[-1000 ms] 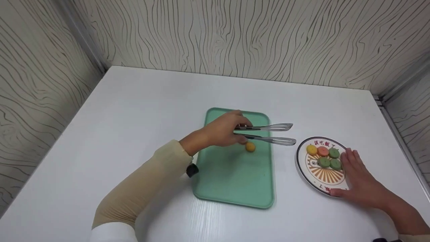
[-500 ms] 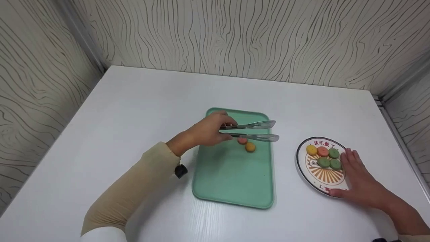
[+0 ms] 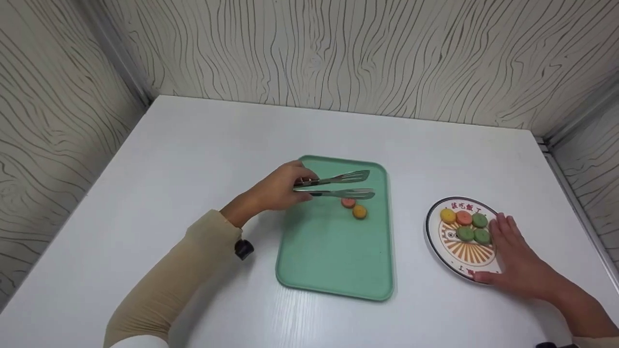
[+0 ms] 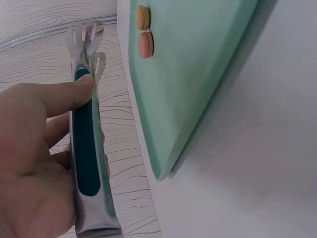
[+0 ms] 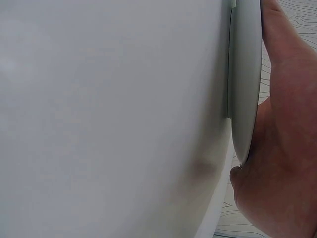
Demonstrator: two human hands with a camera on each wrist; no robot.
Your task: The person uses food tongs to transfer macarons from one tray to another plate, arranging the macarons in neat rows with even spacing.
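Observation:
My left hand (image 3: 280,188) grips a pair of metal tongs (image 4: 88,148) by its dark green handle, with the thumb along one arm. The slotted tips stand apart over the upper part of the green tray (image 3: 338,261), holding nothing between them. Just below the lower tip, a pink macaron (image 3: 348,203) lies on the tray, partly overlapped by the tongs. Beside it is a yellow macaron (image 3: 359,211). My right hand (image 3: 524,266) rests at the right side of a printed round plate (image 3: 442,249), fingers straight and thumb at the rim.
On the plate are a yellow macaron (image 3: 448,216), an orange-pink macaron (image 3: 464,218) and several green macarons (image 3: 465,234). Plate and tray stand on a white table (image 3: 217,140), the plate to the right. Wood-grain panels (image 3: 314,53) close off the back and sides.
My left hand has moved left with the tongs, away from the plate side. The pink macaron, hidden at first, has come into view. My right hand and the plate stay in place.

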